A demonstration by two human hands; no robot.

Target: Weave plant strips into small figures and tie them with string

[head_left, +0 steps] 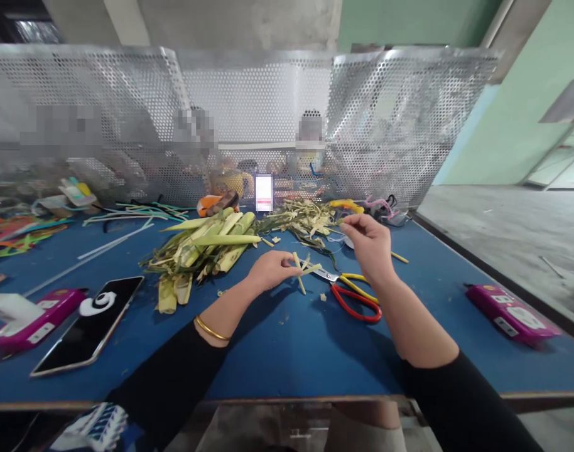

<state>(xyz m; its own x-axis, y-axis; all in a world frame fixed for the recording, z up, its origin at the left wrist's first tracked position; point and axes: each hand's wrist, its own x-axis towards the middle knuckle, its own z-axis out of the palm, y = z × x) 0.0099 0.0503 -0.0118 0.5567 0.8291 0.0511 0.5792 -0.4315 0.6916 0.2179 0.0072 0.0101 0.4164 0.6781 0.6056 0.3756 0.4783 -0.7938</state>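
My left hand (274,271) pinches a few short pale green strips of plant stalk (310,270), crossed over one another. Further right and higher, my right hand (368,242) has thumb and forefinger pressed together; what they hold, if anything, is too small to make out. Below and between the hands lie scissors (357,300) with one red and one yellow handle, their blades toward the left hand. Left of my left hand is a heap of green corn husks and stalks (211,245). A pile of shredded husk scraps (306,216) lies beyond both hands.
Around the blue table (277,358) are a black phone (92,326), a purple box (510,314) at right and another purple box (42,317) at left. Colored strips (23,235) lie far left. A lit phone (264,191) stands before the perforated metal screen (263,107).
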